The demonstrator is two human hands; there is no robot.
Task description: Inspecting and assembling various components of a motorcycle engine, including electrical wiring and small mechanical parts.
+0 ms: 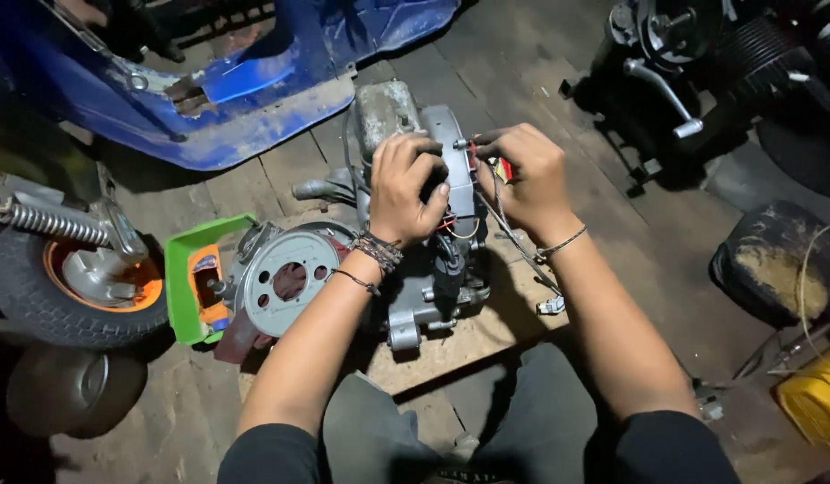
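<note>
A grey scooter engine (pixel 415 287) lies on a wooden board (pixel 460 345) in front of my knees. Its round drum plate with holes (pixel 285 280) faces left. My left hand (pixel 406 188) grips the top of the engine casing, fingers curled around a dark part. My right hand (pixel 522 175) is pinched on a small red piece and thin wires (pixel 513 237) at the casing's right edge. The wires trail down to a white connector (pixel 551 306). Both wrists wear thin bracelets.
A green plastic tray (pixel 183 278) with small parts sits left of the engine. A small wheel with an orange rim and spring (pixel 69 278) stands at far left. Blue scooter bodywork (pixel 244 81) lies behind. Another engine (pixel 693 63) and a worn black stool (pixel 778 264) are on the right.
</note>
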